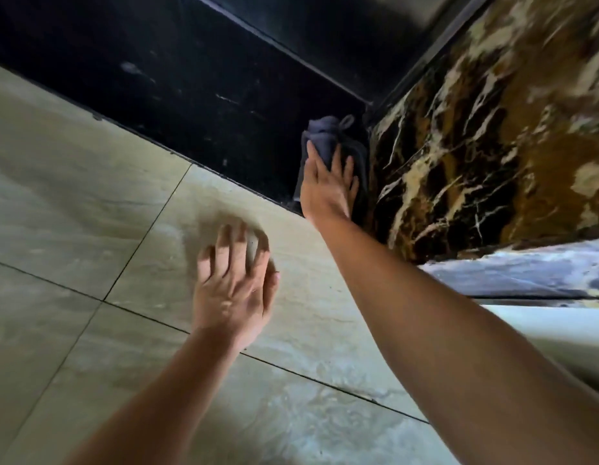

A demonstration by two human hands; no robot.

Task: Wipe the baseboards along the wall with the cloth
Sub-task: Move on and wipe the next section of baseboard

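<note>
- Where it meets the black baseboard [191, 95], a pale tiled floor [73, 203] is seen.
- Right of the baseboard, a brown veined marble panel [492, 129] is set.
- Below the baseboard, the left hand [234, 290] is rested on the floor, fingers spread, nothing held.
- At the baseboard's right end, the right hand [325, 191] is pressed, fingers straight, on a dark cloth [321, 134].

1. The cloth [321, 135] under the right hand [325, 186] is plain dark slate blue.
2. The baseboard [191, 85] beyond both hands is glossy black with faint pale flecks.
3. The floor tiles [73, 203] under the left hand [234, 290] are pale beige and cloudy, with dark grout lines.
4. The marble panel [492, 129] right of the right hand is black-brown, veined in gold and white.
</note>
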